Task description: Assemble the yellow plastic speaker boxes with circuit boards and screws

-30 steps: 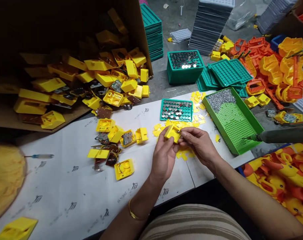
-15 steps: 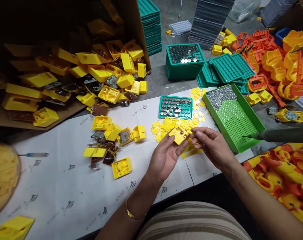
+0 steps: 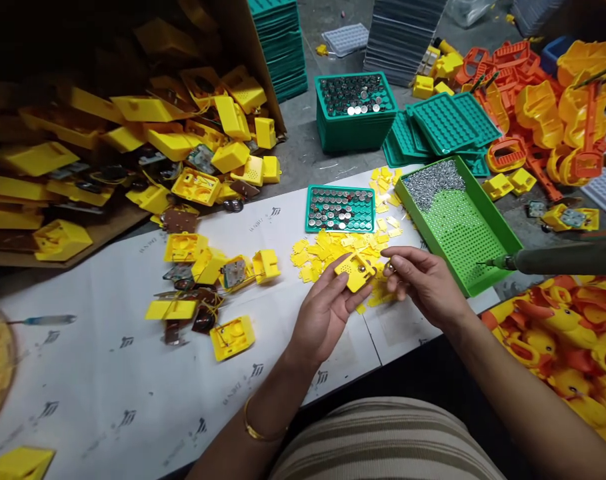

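My left hand [image 3: 319,312] grips a small yellow plastic housing [image 3: 353,270] with a patch of holes and a battery recess, where something round and metallic shows. Just to its right, my right hand [image 3: 423,283] pinches a tiny metallic piece [image 3: 389,265], perhaps a button cell; it is too small to be sure. A gap separates the right fingertips from the housing. Beyond the hands lies a teal tray [image 3: 340,209] of button cells in rows. Loose flat yellow covers [image 3: 323,250] are heaped around and partly under the hands.
To the right, a green perforated bin [image 3: 487,227] holds small screws [image 3: 435,183], with a power screwdriver [image 3: 557,260] over its edge. Yellow housings with wired boards [image 3: 233,333] lie at left, before a full cardboard box [image 3: 267,80]. Yellow ducks [image 3: 573,340] fill the lower right.
My right hand has drawn slightly away from the housing, and a shiny round piece now shows more clearly in the recess. The whole view has shifted a little.
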`<state>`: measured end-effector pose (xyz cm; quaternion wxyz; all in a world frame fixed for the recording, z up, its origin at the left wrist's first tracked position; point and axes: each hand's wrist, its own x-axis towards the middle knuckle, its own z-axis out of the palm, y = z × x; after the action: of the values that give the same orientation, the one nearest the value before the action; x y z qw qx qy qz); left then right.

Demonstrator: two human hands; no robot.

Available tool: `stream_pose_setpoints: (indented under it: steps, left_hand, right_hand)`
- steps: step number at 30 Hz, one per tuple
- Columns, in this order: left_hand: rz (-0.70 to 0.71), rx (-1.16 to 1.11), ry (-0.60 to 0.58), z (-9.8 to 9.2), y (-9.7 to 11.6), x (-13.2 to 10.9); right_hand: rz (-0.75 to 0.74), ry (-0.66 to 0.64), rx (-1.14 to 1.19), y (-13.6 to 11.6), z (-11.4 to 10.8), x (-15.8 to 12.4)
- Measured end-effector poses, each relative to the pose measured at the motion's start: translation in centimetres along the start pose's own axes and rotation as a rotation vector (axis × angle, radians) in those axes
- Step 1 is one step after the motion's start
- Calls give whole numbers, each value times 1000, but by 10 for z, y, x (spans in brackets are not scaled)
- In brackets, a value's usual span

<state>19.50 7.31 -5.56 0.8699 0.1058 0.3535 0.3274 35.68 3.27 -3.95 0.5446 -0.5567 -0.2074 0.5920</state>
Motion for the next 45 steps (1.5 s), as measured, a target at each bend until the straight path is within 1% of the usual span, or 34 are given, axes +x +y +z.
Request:
stream_pose_setpoints:
  steps: [3, 6, 8, 11, 13, 17, 19, 20, 22, 24, 26, 29, 30, 33, 35, 40, 42, 45]
  left_hand:
    - [-20, 6, 12, 1, 0, 0]
    - [-52, 6, 16, 1, 0, 1]
    - [-61, 12, 14, 1, 0, 1]
    - [-62, 34, 0, 1, -1, 1]
    - [-66, 55, -11, 1, -1, 0]
    - [-75, 135, -5, 0, -1, -1]
    - [-86, 174, -1, 0, -2, -2]
    - [-95, 187, -3, 0, -2, -2]
    - [-106, 203, -9, -1, -2, -2]
    - [-111, 220, -19, -1, -2, -2]
    - [-115, 234, -25, -1, -1, -2]
    - [-109, 237, -30, -1, -1, -1]
    - [-102, 237, -31, -1, -1, -1]
    - [-84, 240, -29, -3, -1, -1]
    - [-78, 240, -26, -3, -1, -1]
    - [-83, 264, -16, -3, -2, -2]
    - [-87, 277, -2, -2, -2, -2]
    - [-93, 286, 7, -2, -1, -2]
  right_hand:
    - [44, 84, 35, 0, -3, 1]
    - [51, 150, 66, 0, -6, 0]
    - [52, 145, 54, 0, -8, -1]
    - [19, 56, -31, -1, -9, -4]
    - [-89, 10, -152, -2, -8, -5]
    - [-502, -16, -568, -6, -3, -3]
    - [-640, -59, -744, -8, -2, 0]
    - [-665, -87, -807, -9, -2, 2]
    - [-661, -128, -899, -10, -2, 5]
    - [-627, -141, -960, -10, -2, 6]
    - [-624, -148, -1034, -10, -2, 6]
    - [-698, -171, -1159, -11, -2, 4]
    - [-718, -174, -1161, -12, -1, 3]
    - [-734, -181, -1040, -15, -2, 0]
    - [-741, -204, -1012, -15, -4, -1]
    - [-819, -288, -1181, -10, -12, 0]
    - [-855, -279, -1191, -9, -13, 0]
    - [-852, -191, -1037, -9, -11, 0]
